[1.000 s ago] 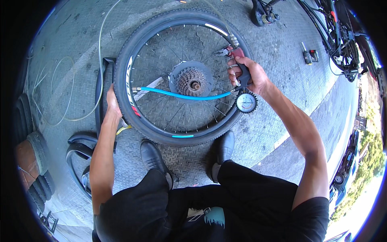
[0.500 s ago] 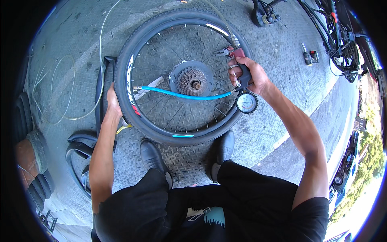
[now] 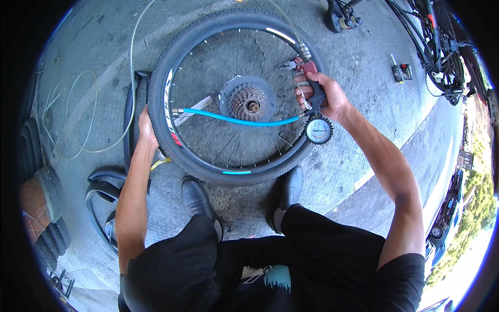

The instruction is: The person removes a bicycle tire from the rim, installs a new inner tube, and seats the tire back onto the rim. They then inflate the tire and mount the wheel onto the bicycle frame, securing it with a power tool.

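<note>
A bicycle wheel (image 3: 167, 136) with a black tyre lies before me, its rear cassette (image 3: 248, 101) facing up. At its left edge my left hand (image 3: 147, 130) grips the tyre, fingers partly hidden behind it. My right hand (image 3: 325, 93) is wrapped round a tyre inflator gun (image 3: 317, 96) over the wheel's right side, fingers at its metal lever. From the gun hangs a round pressure gauge (image 3: 318, 130). A blue hose (image 3: 239, 122) runs from the gun across the spokes to a brass fitting (image 3: 177, 111) at the left rim, where the valve itself is too small to make out.
A clear air line (image 3: 132, 67) loops over the metal floor on the left. Black inner tubes (image 3: 101, 190) lie by my left forearm. Pliers (image 3: 289, 65) show near the inflator. Small tools (image 3: 399, 73) and a bicycle (image 3: 436, 57) are at the right. My shoes (image 3: 197, 198) stand close to the tyre.
The wheel has shifted very slightly away from me. Both hands keep their hold, and the hose stays at the rim.
</note>
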`<state>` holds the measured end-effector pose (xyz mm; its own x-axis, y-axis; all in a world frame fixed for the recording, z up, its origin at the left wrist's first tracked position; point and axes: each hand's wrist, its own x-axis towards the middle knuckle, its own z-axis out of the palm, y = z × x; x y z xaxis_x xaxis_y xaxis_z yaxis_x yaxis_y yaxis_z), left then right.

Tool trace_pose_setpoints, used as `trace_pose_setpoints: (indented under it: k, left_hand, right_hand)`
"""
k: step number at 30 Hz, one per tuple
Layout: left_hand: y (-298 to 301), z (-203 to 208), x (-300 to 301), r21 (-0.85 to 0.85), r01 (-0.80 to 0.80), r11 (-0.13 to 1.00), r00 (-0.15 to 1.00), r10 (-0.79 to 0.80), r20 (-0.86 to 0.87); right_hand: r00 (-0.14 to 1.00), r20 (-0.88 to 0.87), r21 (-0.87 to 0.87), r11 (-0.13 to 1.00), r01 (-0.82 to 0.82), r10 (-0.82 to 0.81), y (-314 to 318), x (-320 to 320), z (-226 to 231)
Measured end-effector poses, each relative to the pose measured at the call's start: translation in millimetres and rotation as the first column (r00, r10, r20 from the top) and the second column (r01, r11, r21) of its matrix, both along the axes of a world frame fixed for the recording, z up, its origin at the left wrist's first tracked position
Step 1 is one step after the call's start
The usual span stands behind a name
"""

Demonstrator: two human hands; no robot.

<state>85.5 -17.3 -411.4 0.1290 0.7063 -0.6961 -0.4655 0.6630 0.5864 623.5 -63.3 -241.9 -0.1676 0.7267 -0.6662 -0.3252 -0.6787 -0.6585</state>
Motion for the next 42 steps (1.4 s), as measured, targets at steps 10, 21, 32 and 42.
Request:
trace_pose_setpoints:
  k: [10,21,32,42]
  left_hand:
    - [2,12,18,-0.096,-0.140,0.986,0.978,0.122,-0.170]
    - [0,30,29,-0.082,-0.081,0.993,0.996,0.078,-0.036]
    - [1,51,37,-0.115,-0.124,0.986,0.982,0.106,-0.156]
    - [1,45,39,-0.125,-0.043,0.991,0.981,0.018,-0.195]
  right_hand:
    - [0.998,0.065,-0.028,0.999,0.026,-0.024,-6,5,-5]
    - [-0.177,0.980,-0.029,0.819,-0.572,-0.089,-11,-9,-37]
    - [0.129,0.991,0.135,0.191,-0.972,-0.044,25,-270,-65]
    - [0.052,0.993,0.011,0.356,-0.935,0.104,26,-255,-39]
